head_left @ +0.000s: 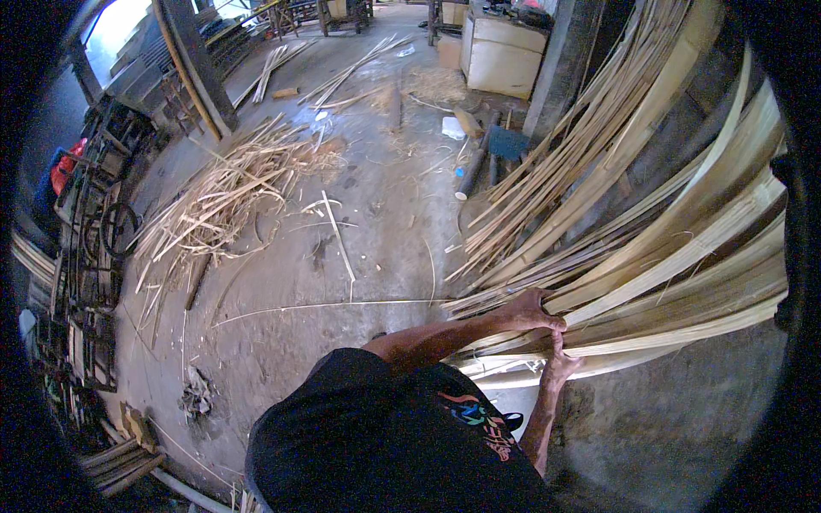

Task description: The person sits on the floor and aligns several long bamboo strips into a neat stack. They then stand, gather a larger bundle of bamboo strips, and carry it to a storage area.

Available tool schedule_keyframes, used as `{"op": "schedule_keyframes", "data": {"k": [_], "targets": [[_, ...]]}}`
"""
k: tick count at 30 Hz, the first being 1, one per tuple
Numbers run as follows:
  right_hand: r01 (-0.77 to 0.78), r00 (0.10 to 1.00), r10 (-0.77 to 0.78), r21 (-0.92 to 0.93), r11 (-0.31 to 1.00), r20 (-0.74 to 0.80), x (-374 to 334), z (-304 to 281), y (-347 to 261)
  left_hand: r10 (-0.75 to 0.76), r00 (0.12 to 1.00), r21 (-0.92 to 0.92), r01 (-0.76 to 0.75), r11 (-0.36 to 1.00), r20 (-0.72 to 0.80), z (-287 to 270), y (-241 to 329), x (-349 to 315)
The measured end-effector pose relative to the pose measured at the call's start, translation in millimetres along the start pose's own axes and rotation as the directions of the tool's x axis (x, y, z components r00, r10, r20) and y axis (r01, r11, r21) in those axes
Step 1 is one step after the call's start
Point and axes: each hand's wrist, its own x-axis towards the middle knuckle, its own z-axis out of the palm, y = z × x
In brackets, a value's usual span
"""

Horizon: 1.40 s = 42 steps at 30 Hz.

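Note:
Both my arms reach to the right, over a stack of long, pale bamboo strips [684,291] that fans out along the right side. My left hand [532,311] is closed, its fingers curled at the near end of a strip and its thumb toward the other hand. Just below it, my right hand [560,362] grips the pale bamboo strip [658,341] from underneath, thumb up. The two thumbs meet or nearly meet at the strip's edge. Fingers partly hide the strip's end. Further strips lie beneath and beyond both hands.
A tangled heap of bamboo shavings [231,188] covers the floor at left. Thin bamboo sticks [522,205] lean beside a post [564,68]. Dark metal frames [90,248] line the left wall. A white cabinet [505,56] stands at the back; a crumpled rag [197,393] lies lower left.

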Motion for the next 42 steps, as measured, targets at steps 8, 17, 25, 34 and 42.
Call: {"op": "schedule_keyframes", "data": {"k": [8,17,25,34,42], "targets": [[-0.104,0.993,0.095,-0.132,0.986,-0.077,10.1,-2.5,26.2,-0.134,0.988,0.197,0.148,0.969,-0.081,9.4,-38.7,19.8],[0.083,0.996,-0.085,0.055,0.995,0.036,19.9,30.7,41.0,0.085,0.996,-0.364,-0.083,0.928,-0.012,-9.6,-65.3,28.7],[-0.043,0.996,0.045,0.038,0.998,-0.075,3.9,33.9,-10.6,0.184,0.983,-0.345,-0.17,0.923,0.009,-19.3,-64.0,30.3],[0.061,0.961,-0.082,-0.087,0.994,-0.265,6.2,44.6,-18.5,0.136,0.986,-0.391,-0.088,0.916,0.098,-22.5,-61.8,48.4],[-0.213,0.944,0.244,0.154,0.965,-0.223,6.7,17.9,-6.8,0.12,0.991,-0.183,-0.107,0.977,0.061,-19.1,-69.1,79.0]]}}
